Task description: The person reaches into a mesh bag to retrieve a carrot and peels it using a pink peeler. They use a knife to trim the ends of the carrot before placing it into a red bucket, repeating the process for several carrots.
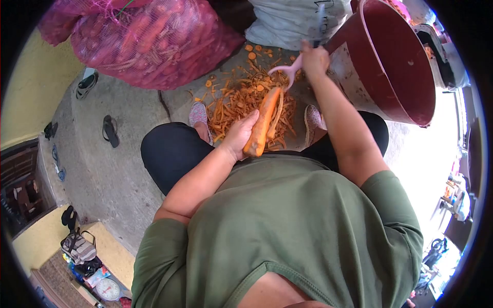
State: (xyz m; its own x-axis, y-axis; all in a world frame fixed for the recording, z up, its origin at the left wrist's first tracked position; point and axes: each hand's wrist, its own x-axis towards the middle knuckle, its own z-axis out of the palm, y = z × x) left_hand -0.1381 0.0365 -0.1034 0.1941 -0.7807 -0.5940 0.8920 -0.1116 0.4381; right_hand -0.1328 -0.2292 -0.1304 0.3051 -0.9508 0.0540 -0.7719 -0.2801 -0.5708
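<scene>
A large orange carrot (265,119), partly peeled, lies tilted in my left hand (241,134), whose fingers wrap round its lower part. From its upper right side hangs a long strip of peel (276,115). My right hand (314,60) is closed round the handle of a pink Y-shaped peeler (290,70), with the peeler's head just above the carrot's top end. Below them on the floor, between my feet, spreads a heap of orange peelings (231,110) with a few round carrot slices.
Pink mesh sacks of carrots (154,43) stand at the upper left, a white sack (287,23) at the top. Close by my right forearm is a big dark red bucket (370,66). Sandals (110,131) lie on the concrete floor (102,179) at the left.
</scene>
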